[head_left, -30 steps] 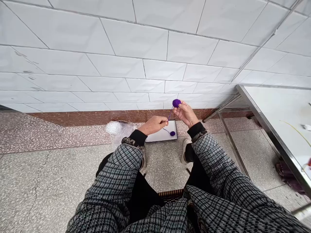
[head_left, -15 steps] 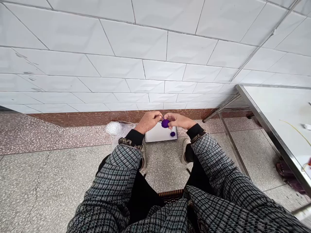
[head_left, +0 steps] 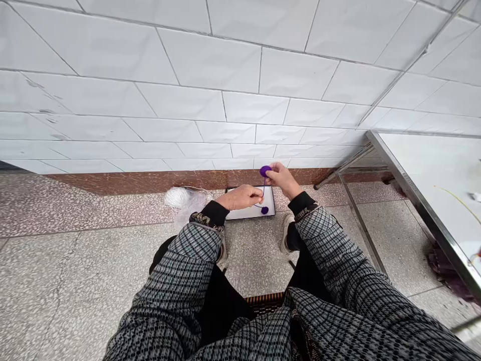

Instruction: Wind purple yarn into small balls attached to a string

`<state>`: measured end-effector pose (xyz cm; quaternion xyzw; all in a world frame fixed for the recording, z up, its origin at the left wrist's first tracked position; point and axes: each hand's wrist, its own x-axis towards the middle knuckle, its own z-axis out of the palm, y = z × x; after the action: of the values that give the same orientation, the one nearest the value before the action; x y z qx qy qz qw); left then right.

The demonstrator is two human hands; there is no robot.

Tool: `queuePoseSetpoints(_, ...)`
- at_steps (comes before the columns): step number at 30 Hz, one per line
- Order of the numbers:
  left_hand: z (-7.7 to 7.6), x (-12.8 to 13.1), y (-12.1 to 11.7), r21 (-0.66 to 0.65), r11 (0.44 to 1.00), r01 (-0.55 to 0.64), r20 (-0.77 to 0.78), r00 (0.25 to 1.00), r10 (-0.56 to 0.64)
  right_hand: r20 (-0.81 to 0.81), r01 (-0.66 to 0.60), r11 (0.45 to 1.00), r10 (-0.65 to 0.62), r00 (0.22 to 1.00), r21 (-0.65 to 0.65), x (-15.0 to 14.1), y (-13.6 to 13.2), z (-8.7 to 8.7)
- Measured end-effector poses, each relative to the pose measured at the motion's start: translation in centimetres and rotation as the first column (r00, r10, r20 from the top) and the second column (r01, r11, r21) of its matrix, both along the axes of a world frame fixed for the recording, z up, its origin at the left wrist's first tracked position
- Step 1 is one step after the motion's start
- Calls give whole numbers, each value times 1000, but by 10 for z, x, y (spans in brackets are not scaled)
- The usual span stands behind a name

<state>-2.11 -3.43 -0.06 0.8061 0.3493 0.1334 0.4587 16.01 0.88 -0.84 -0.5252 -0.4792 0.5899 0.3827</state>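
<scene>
My right hand is closed on a small purple yarn ball, held up near the base of the wall. A strand of purple yarn runs from that ball down to my left hand, whose fingers pinch it. Below the hands a second, smaller purple yarn ball rests in a shallow white box lid with a dark rim. A short length of yarn joins my left fingertips to that smaller ball.
A clear plastic bag with white yarn lies on the floor left of the lid. At the right stands a metal-framed table with a yellow strand on it. A white tiled wall rises in front, and my shoes flank the lid.
The right hand has lifted the larger yarn ball up and slightly right. My left hand has moved down and right, and the strand between them is now stretched out.
</scene>
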Motion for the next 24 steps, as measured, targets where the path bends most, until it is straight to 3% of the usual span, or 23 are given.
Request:
queuePoseSetpoints(3,3,-2,0,-2,1000,0,-2,1000,0,281,-185,981,163,946,54,1,-2,-3)
queuePoseSetpoints(6,6,-7,1,30,995,-94,23,995,93,402,-393,919,349,846,30,4,-6,-1)
queuePoseSetpoints(9,8,-14,4,66,976,-210,33,978,208,332,-588,805,576,746,-75,8,-11,8)
queuePoseSetpoints(12,8,-20,7,82,960,-267,20,964,266,90,-685,725,689,720,-68,12,-13,16)
queuePoseSetpoints(14,6,-22,8,92,949,-303,13,953,303,-110,-662,749,657,746,-22,14,-12,18)
queuePoseSetpoints(18,0,-20,9,77,937,-339,9,940,340,-393,-481,876,444,805,5,18,-7,19)
queuePoseSetpoints(21,-2,-14,8,46,962,-268,14,963,268,-510,-304,953,262,820,0,16,-4,19)
queuePoseSetpoints(24,-2,-8,5,17,989,-146,11,989,146,-506,-162,987,136,852,-9,11,-1,17)
